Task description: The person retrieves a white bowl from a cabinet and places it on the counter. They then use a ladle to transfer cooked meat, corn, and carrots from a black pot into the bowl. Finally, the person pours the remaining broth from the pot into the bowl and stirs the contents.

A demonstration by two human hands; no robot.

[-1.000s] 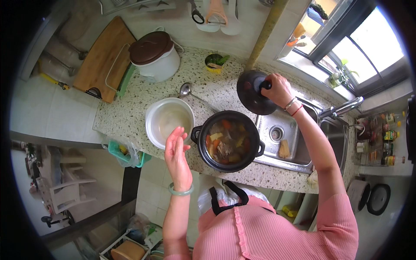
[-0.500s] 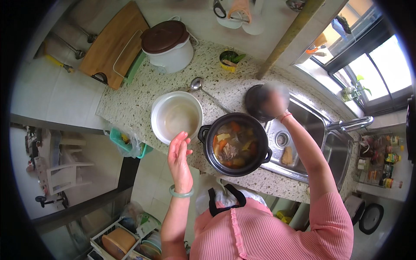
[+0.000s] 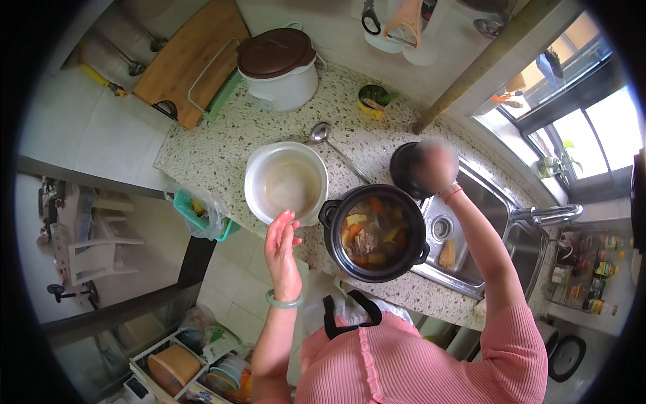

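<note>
A black pot (image 3: 341, 261) with two side handles stands uncovered at the counter's front, holding soup with meat chunks, carrot pieces and other vegetables. To its left is a white pot (image 3: 254, 180) with thin cloudy liquid at the bottom. My left hand (image 3: 282, 252), palm raised and fingers stretched, hovers just in front of the white pot and holds nothing. At the sink's far left corner my right hand (image 3: 437, 168) rests over a round black lid (image 3: 405, 170). Blur covers its fingers, so their grip on the lid is unclear.
A metal ladle (image 3: 345, 160) lies behind the pots. Farther back stand a white cooker with a brown lid (image 3: 279, 84), a wooden cutting board (image 3: 192, 57) and a small yellow container (image 3: 371, 101). On the right are the steel sink (image 3: 474, 202) and its faucet (image 3: 548, 214).
The whole view has shifted slightly, so the counter and pots sit a little lower and farther right. My right hand stays at the lid; my left hand remains raised and open.
</note>
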